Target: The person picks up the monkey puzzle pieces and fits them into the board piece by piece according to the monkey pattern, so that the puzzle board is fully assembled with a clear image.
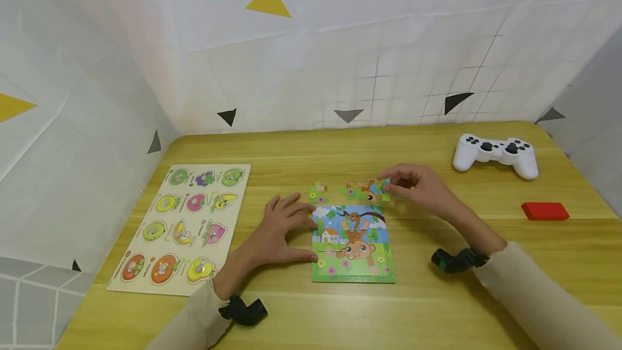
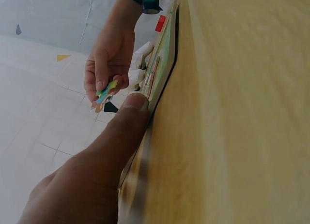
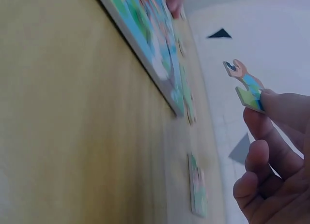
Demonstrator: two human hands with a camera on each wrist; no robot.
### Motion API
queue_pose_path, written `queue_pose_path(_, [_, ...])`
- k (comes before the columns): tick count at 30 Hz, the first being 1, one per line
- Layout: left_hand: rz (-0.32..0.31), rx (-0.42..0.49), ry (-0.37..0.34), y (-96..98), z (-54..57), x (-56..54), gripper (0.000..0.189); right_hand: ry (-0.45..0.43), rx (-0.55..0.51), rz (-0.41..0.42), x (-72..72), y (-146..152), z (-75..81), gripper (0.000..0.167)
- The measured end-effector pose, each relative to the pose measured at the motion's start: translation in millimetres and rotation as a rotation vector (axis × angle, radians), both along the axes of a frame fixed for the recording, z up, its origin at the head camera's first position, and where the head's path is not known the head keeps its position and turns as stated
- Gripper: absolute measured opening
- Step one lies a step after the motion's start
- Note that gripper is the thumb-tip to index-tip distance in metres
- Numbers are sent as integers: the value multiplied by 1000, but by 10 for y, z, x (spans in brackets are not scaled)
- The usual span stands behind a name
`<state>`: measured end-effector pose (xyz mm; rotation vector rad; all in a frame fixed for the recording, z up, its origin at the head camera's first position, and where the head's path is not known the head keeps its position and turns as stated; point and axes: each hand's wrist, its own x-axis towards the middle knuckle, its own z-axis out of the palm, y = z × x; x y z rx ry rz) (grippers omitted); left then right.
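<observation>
A monkey jigsaw puzzle board (image 1: 352,273) lies flat on the table in front of me. My left hand (image 1: 279,234) is spread at its left side, with the thumb (image 2: 135,102) and fingertips touching the board's edge. Above the table, past the board's far right corner, my right hand (image 1: 423,190) pinches a small puzzle piece (image 3: 251,88) between thumb and index finger. That piece shows orange, blue and green print. Behind the board lie a loose piece (image 1: 318,194) with flowers and other pieces (image 1: 356,192), partly covered by the held one.
A wooden fruit peg puzzle (image 1: 196,220) lies to the left on the wooden table (image 1: 418,307). At the back right is a white game controller (image 1: 497,155), with a red block (image 1: 545,211) nearer to me. A white patterned sheet (image 1: 301,69) hangs behind the table.
</observation>
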<state>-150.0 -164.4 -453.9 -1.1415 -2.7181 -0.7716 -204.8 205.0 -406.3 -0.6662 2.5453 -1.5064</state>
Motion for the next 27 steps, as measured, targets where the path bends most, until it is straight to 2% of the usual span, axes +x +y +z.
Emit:
queue_pose_path(11, [-4, -3, 4, 1, 4, 1, 53, 18, 17, 136, 184, -89, -32, 20])
queue_pose_path(19, [-13, 7, 9, 3, 11, 2, 52, -40, 74, 211, 292, -130, -49, 17])
queue_pose_path(27, [-11, 11, 4, 1, 6, 2, 52, -97, 73, 297, 361, -162, -71, 15])
